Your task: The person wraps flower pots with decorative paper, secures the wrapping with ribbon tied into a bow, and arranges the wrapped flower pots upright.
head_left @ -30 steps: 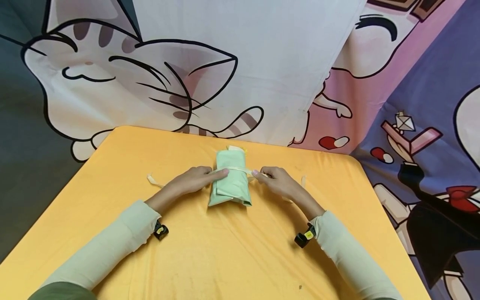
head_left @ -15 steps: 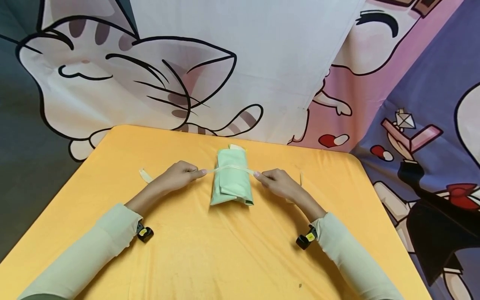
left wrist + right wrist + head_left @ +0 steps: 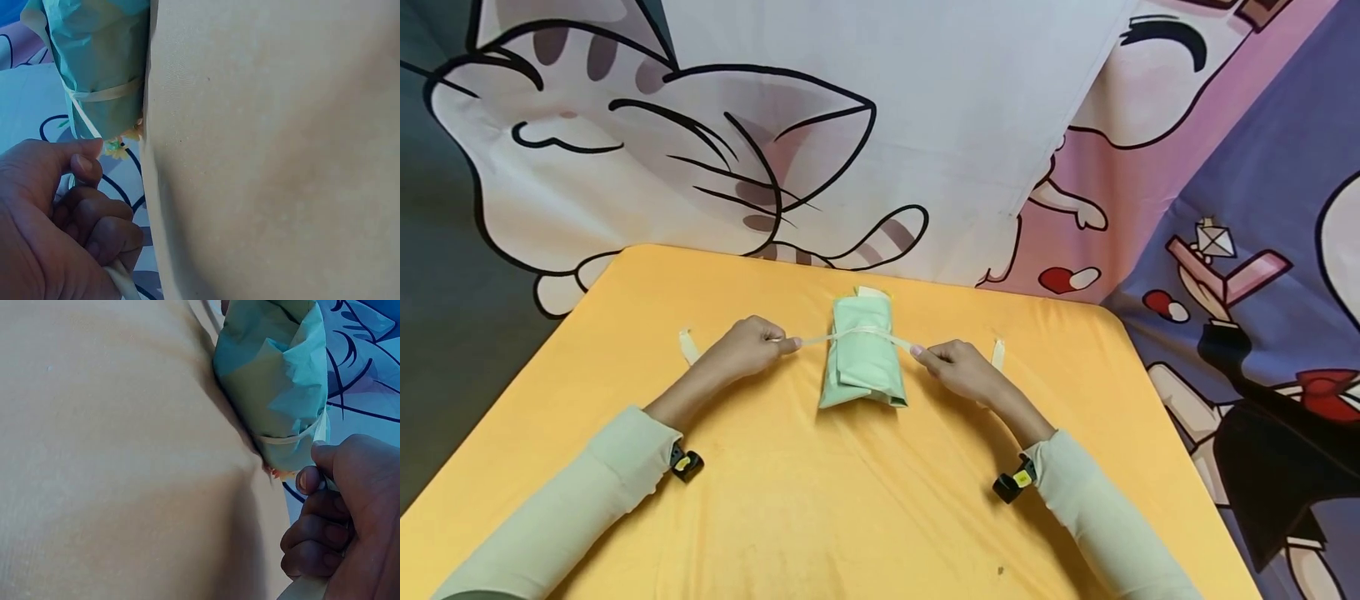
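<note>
A bundle wrapped in pale green paper (image 3: pixel 865 358) lies on the yellow cloth, and small yellow and orange petals (image 3: pixel 115 149) peek out of its far end in the left wrist view. Across its upper part runs a narrow cream ribbon (image 3: pixel 284 440). My left hand (image 3: pixel 747 346) pinches one end of that ribbon between thumb and forefinger, to the left of the bundle. On the opposite side my right hand (image 3: pixel 958 367) pinches the other end, its remaining fingers curled. Both lengths stand taut between bundle and hands. Loose ribbon tails (image 3: pixel 688 347) stick out behind the hands.
The bundle rests on a table with a yellow cloth (image 3: pixel 805 508). Cartoon-printed curtains (image 3: pixel 970 108) hang along the back and right edges. A small dark speck (image 3: pixel 1000 571) marks the cloth near the front.
My left hand has moved left, away from the bundle, drawing its ribbon end outward and straight. The right hand has stayed nearly in place, and the bundle has hardly shifted.
</note>
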`<state>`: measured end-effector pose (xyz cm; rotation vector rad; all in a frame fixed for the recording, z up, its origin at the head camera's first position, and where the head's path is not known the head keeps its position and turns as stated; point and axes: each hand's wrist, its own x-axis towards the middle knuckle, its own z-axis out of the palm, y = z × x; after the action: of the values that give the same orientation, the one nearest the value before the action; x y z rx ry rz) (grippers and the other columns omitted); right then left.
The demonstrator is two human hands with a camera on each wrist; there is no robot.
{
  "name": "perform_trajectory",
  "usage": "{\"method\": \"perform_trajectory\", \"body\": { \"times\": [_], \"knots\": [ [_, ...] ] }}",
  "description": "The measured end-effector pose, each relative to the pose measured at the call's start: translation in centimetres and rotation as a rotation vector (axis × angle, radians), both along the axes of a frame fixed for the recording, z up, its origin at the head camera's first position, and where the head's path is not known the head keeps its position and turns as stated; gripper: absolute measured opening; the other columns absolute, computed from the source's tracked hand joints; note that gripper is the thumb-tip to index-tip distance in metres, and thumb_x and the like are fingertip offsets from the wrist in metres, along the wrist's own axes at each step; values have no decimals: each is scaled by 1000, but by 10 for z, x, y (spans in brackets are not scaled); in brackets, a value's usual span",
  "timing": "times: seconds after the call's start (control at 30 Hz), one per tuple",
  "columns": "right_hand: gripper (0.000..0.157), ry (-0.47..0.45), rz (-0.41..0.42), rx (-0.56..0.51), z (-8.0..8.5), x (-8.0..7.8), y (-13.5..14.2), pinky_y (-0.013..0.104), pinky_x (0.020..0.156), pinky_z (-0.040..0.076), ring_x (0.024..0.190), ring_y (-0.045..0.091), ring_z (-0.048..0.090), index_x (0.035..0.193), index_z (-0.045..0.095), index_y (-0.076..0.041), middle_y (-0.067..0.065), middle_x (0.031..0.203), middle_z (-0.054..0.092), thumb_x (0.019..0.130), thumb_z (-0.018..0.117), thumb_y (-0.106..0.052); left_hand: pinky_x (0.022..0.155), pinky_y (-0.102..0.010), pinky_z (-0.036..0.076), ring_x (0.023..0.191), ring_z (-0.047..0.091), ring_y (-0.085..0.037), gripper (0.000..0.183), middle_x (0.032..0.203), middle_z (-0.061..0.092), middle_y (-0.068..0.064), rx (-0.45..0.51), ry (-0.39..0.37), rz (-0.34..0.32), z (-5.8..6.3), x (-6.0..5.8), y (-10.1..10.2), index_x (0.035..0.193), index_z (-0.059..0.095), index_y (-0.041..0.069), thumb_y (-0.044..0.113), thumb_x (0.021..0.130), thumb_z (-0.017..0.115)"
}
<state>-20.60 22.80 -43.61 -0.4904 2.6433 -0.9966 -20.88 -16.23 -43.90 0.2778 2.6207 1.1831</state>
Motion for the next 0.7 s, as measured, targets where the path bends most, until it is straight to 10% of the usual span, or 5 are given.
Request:
{"method": "perform_trajectory", "body": {
  "times": [0.7],
  "knots": [
    [61, 41, -38, -4, -15, -4, -1, 30, 62, 36, 61, 14, 40, 84, 71, -16, -4, 68, 49, 118, 49, -62, 57, -28, 37, 57, 43, -15, 52, 62, 50, 4, -56, -5, -31, -10, 1, 2, 71, 68, 13, 43, 115, 66]
  ]
}}
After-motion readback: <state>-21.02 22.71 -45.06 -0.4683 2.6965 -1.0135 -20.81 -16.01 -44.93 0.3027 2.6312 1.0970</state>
